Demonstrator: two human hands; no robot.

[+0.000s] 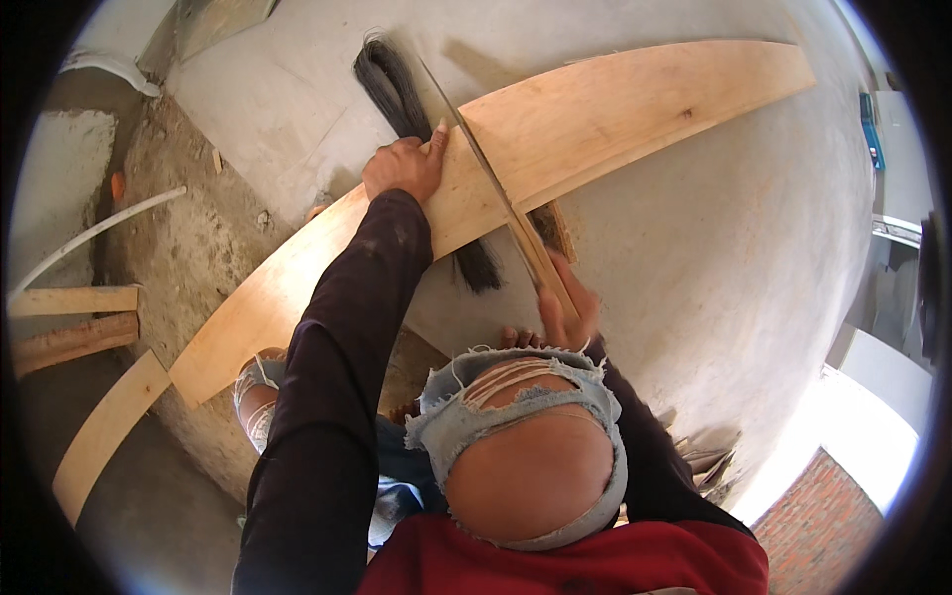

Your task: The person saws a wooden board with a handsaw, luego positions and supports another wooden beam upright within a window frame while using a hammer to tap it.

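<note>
A long pale wooden board (615,114) lies slantwise across the view, from lower left to upper right. My left hand (405,167) grips its far edge, fingers curled over and thumb along the top. In my right hand (570,307) is the wooden handle of a hand saw (496,181). The saw's thin blade crosses the board just right of my left hand; its tip extends past the far edge. A looped bundle of thin black wire (389,87) passes beneath the board and shows on both sides. Under the near edge, by the saw handle, sits a wood block (553,230).
Below the board are my bent knee (531,466) in torn jeans and my other leg (260,397). Grey concrete floor (714,248) spreads to the right. At left are rough dirt (213,188), a pale pipe (94,233) and timber pieces (74,342). A brick surface (818,531) shows lower right.
</note>
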